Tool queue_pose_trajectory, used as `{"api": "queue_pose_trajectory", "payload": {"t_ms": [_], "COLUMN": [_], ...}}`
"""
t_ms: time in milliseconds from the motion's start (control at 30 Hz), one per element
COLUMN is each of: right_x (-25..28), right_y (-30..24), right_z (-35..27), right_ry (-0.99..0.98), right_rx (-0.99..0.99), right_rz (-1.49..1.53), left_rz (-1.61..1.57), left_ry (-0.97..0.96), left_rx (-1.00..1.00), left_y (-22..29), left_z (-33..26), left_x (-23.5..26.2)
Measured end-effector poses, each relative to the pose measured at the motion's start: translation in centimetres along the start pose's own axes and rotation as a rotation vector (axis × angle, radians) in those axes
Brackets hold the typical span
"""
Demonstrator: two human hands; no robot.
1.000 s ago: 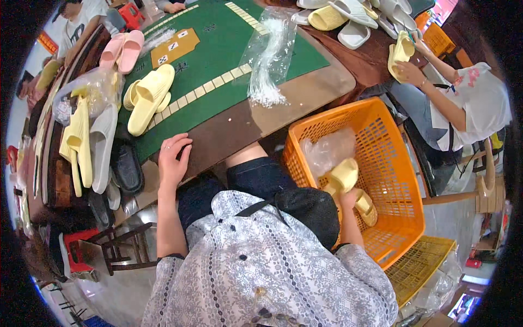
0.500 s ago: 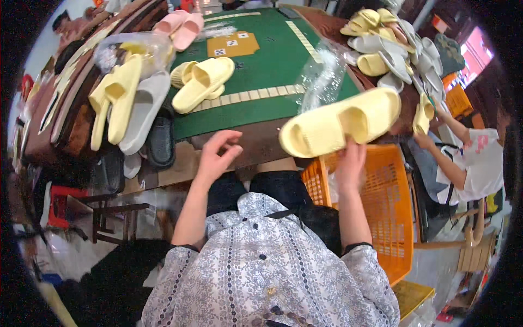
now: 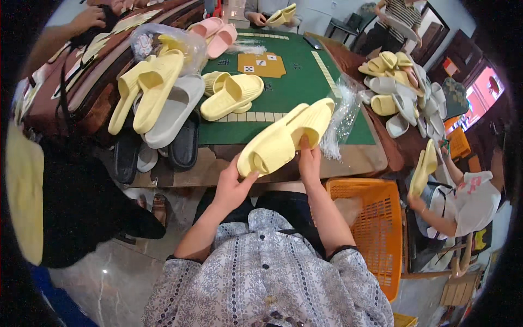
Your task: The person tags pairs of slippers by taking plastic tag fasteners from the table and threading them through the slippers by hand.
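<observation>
A pair of pale yellow slide sandals (image 3: 286,139) is held side by side above the near edge of the green-topped table (image 3: 294,76). My right hand (image 3: 309,163) grips them from below near the middle. My left hand (image 3: 233,188) holds the heel end at the lower left. Just to the right of the sandals lies a crumpled clear plastic bag (image 3: 340,117) on the table.
More yellow, grey, pink and black sandals lie on the table (image 3: 163,103). A heap of yellow and grey ones (image 3: 400,90) sits at the right. An orange basket (image 3: 376,229) stands at my right. A seated person (image 3: 463,199) holds a yellow sandal; others work at the far side.
The sandals have come down and left from my raised right hand toward the table edge. My left hand has taken hold of their heel end.
</observation>
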State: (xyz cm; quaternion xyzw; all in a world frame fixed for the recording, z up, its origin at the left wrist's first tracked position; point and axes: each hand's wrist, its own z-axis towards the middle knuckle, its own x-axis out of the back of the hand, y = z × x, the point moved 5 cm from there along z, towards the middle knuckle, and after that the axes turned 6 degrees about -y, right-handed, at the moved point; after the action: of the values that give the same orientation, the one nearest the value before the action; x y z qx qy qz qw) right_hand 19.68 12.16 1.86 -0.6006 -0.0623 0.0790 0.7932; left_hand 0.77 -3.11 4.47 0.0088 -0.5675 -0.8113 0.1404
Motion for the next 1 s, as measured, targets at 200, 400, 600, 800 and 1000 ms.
{"api": "queue_pose_trajectory", "payload": {"t_ms": [200, 400, 600, 800, 1000], "right_x": [-0.1, -0.3, 10.2, 8.7, 2.6], "right_y": [-2.6, -4.4, -3.7, -1.4, -1.1], "right_z": [0.7, 0.7, 4.4, 2.1, -0.5], "right_ry": [0.032, 0.134, 0.445, -0.057, -0.172], "right_rx": [-0.030, -0.046, -0.056, -0.178, -0.126], "right_rz": [0.065, 0.255, 0.265, -0.450, -0.855], "left_rz": [0.019, -0.048, -0.210, -0.130, 0.014], "left_ry": [0.142, 0.148, 0.336, 0.282, 0.012], "left_rx": [-0.018, -0.038, -0.079, 0.062, 0.253], "left_y": [1.7, 1.7, 1.7, 2.0, -5.6], "left_z": [0.6, 1.3, 0.6, 5.3, 11.0], "left_x": [0.0, -0.2, 5.0, 9.9, 7.6]}}
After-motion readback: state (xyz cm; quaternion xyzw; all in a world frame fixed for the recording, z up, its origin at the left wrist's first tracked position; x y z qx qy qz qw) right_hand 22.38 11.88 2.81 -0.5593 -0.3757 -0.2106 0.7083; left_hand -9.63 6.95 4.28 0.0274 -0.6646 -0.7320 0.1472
